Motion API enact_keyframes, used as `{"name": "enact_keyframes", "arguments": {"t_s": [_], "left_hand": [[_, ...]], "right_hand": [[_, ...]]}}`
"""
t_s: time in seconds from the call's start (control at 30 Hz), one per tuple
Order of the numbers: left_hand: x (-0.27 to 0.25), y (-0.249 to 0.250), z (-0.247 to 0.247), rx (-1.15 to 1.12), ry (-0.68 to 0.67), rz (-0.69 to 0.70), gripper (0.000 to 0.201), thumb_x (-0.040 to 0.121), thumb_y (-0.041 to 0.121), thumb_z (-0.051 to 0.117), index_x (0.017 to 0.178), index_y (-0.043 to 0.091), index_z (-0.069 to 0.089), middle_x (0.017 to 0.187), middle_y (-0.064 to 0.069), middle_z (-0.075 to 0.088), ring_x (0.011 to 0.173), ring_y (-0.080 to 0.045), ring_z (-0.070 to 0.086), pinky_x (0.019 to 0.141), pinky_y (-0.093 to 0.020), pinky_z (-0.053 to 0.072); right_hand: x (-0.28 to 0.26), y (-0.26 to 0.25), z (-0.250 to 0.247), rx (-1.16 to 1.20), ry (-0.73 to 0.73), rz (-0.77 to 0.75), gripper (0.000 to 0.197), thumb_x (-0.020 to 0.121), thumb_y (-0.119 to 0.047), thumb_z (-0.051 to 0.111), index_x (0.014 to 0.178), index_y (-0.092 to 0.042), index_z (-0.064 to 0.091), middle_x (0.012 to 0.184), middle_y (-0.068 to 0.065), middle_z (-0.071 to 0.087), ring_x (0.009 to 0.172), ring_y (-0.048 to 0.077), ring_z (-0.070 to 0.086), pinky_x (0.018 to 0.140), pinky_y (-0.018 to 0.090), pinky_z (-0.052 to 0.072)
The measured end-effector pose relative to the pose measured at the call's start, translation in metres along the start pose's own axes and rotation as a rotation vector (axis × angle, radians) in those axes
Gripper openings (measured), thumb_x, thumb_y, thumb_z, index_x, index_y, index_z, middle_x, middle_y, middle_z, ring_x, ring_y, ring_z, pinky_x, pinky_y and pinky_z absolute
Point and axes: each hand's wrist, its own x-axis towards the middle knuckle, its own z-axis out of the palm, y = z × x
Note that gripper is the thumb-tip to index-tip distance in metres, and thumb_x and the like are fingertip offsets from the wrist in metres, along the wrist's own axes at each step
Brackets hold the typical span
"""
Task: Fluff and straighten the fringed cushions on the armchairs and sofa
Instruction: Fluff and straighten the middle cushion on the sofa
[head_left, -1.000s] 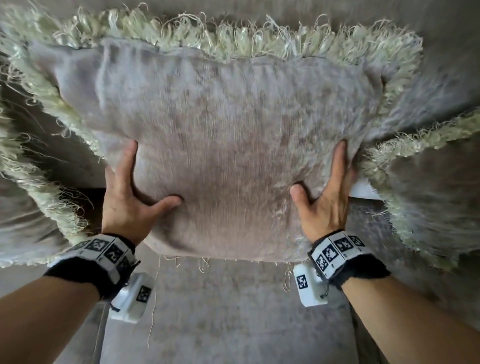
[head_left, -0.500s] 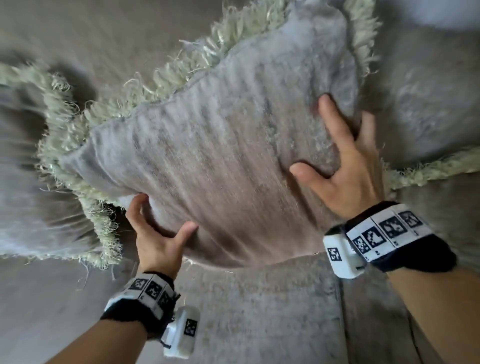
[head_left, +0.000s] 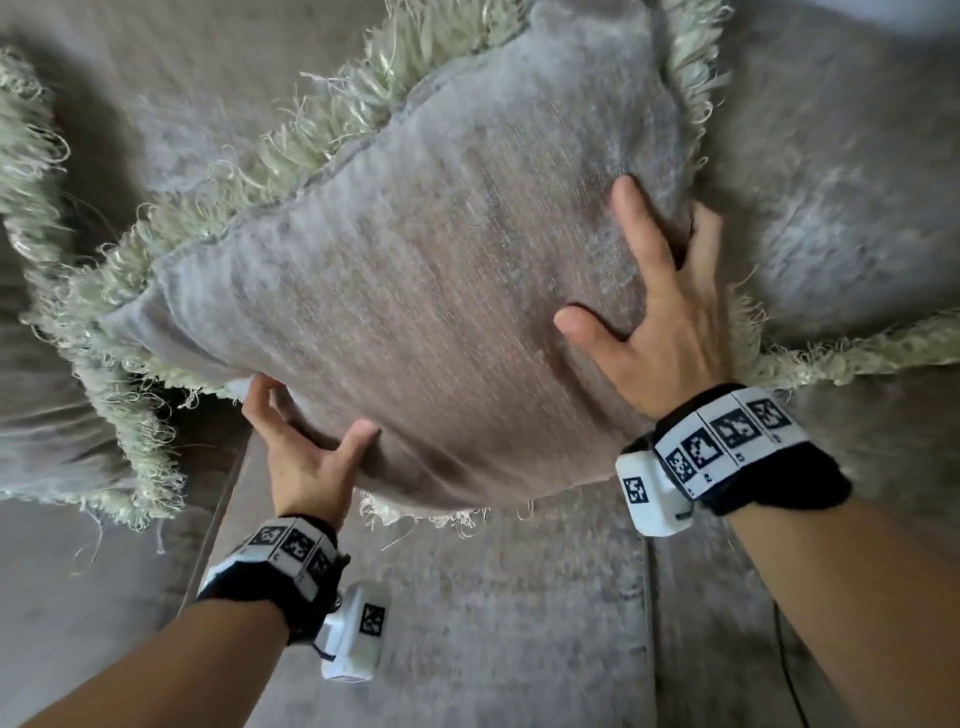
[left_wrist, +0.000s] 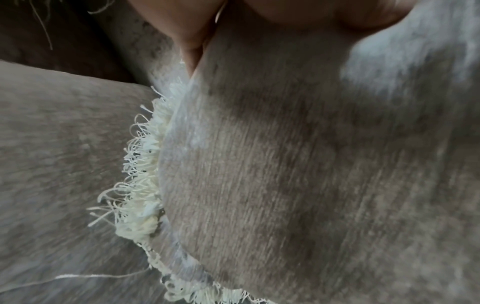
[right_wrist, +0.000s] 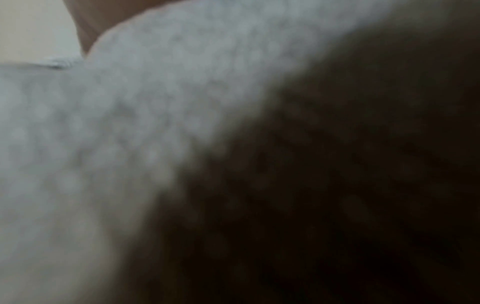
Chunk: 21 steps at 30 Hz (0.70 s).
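A: Above the sofa seat (head_left: 493, 613), item one: we list the fringed cushion (head_left: 415, 291), square, covered in a ribbed grey-beige chenille-like fabric, tilted so one corner points up toward the backrest (head_left: 857, 171) and another points left.

B: Trim?

A: A cream-green fringe (head_left: 311, 145) of loose looped threads runs along its upper-left edge and around the left corner. We see more of it at the lower edge in the left wrist view, fringe (left_wrist: 140, 185), frayed, with single strands trailing onto the seat fabric.

B: Condition of the face?

A: Plump, slightly domed, the nap catching paler grey light near the top and warmer brown toward the bottom. No creases that we can make out.

B: How do we hold it?

A: Our left hand (head_left: 306, 462) cups the lower-left edge from beneath, thumb pressed on the front face, fingers curled behind. Our right hand (head_left: 660, 322) lies on the right side, fingers straight and spread, thumb out on the front, the outer fingers tucked past the edge. The right wrist view is blurred and half dark; we get only pale fabric there.

B: Neighbouring items?

A: A second fringed cushion (head_left: 47, 364) lies at left, its fringe just beside ours; a third cushion (head_left: 883, 415) sits at right, its fringe near our right wrist.
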Motion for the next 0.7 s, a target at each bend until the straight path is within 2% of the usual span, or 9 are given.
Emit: {"name": "enact_keyframes", "arguments": {"t_s": [0.07, 0.17, 0.23, 0.33, 0.4, 0.5, 0.63, 0.7], "left_hand": [[0.000, 0.000, -0.006, 0.023, -0.025, -0.015, 0.136, 0.051, 0.092, 0.064, 0.152, 0.017, 0.011, 0.152, -0.014, 0.034, 0.134, -0.028, 0.043, 0.114, -0.044, 0.036], [0.001, 0.001, -0.021, 0.079, -0.023, -0.036, 0.116, 0.053, 0.096, 0.059, 0.141, 0.031, 0.021, 0.140, -0.026, 0.044, 0.122, -0.043, 0.054, 0.105, -0.060, 0.044], [0.000, 0.009, -0.031, 0.096, 0.011, -0.050, 0.107, 0.056, 0.096, 0.056, 0.138, 0.034, 0.028, 0.136, -0.024, 0.044, 0.115, -0.041, 0.054, 0.100, -0.056, 0.047], [-0.004, 0.030, -0.049, 0.104, 0.082, -0.044, 0.093, 0.066, 0.085, 0.062, 0.141, 0.035, 0.035, 0.145, -0.019, 0.033, 0.124, -0.035, 0.054, 0.102, -0.050, 0.048], [-0.004, 0.047, -0.065, 0.152, 0.109, 0.008, 0.084, 0.073, 0.075, 0.064, 0.141, 0.034, 0.039, 0.145, -0.017, 0.033, 0.121, -0.030, 0.055, 0.102, -0.046, 0.048], [-0.003, 0.079, -0.092, 0.222, 0.078, 0.093, 0.066, 0.080, 0.058, 0.067, 0.137, 0.031, 0.046, 0.143, -0.014, 0.034, 0.121, -0.026, 0.050, 0.102, -0.042, 0.044], [-0.004, 0.129, -0.111, 0.420, -0.071, 0.210, 0.042, 0.087, 0.041, 0.072, 0.125, 0.025, 0.061, 0.137, -0.010, 0.047, 0.128, -0.030, 0.049, 0.103, -0.039, 0.040], [-0.004, 0.157, -0.119, 0.568, -0.203, 0.275, 0.038, 0.087, 0.042, 0.071, 0.120, 0.025, 0.065, 0.133, -0.007, 0.055, 0.122, -0.030, 0.056, 0.100, -0.043, 0.046]], "right_hand": [[0.000, 0.000, -0.001, 0.001, 0.003, -0.006, 0.084, 0.079, -0.081, 0.052, 0.148, -0.064, 0.007, 0.146, 0.017, 0.029, 0.126, 0.035, 0.047, 0.095, 0.055, 0.049], [-0.004, -0.003, -0.008, 0.008, -0.001, 0.001, 0.084, 0.080, -0.078, 0.052, 0.152, -0.055, 0.015, 0.145, 0.017, 0.031, 0.126, 0.035, 0.046, 0.096, 0.055, 0.048], [-0.009, -0.007, -0.014, 0.004, -0.012, 0.035, 0.083, 0.082, -0.074, 0.055, 0.153, -0.051, 0.018, 0.148, 0.016, 0.030, 0.128, 0.035, 0.045, 0.100, 0.055, 0.047], [-0.021, -0.014, -0.025, 0.027, 0.007, 0.095, 0.079, 0.085, -0.065, 0.061, 0.154, -0.042, 0.030, 0.148, 0.013, 0.031, 0.132, 0.030, 0.042, 0.106, 0.050, 0.043], [-0.031, -0.021, -0.034, -0.008, 0.054, 0.138, 0.073, 0.086, -0.059, 0.065, 0.150, -0.031, 0.042, 0.143, 0.014, 0.038, 0.130, 0.029, 0.043, 0.108, 0.046, 0.040], [-0.045, -0.041, -0.052, -0.108, 0.070, 0.190, 0.063, 0.087, -0.058, 0.060, 0.137, -0.020, 0.057, 0.134, 0.011, 0.049, 0.123, 0.031, 0.048, 0.107, 0.051, 0.038], [-0.059, -0.082, -0.072, -0.169, -0.136, 0.159, 0.054, 0.091, -0.057, 0.049, 0.123, -0.016, 0.066, 0.111, 0.004, 0.066, 0.103, 0.027, 0.062, 0.097, 0.048, 0.044], [-0.061, -0.107, -0.083, -0.226, -0.294, 0.119, 0.051, 0.092, -0.055, 0.051, 0.122, -0.017, 0.066, 0.106, 0.003, 0.069, 0.097, 0.026, 0.065, 0.091, 0.044, 0.048]]}}
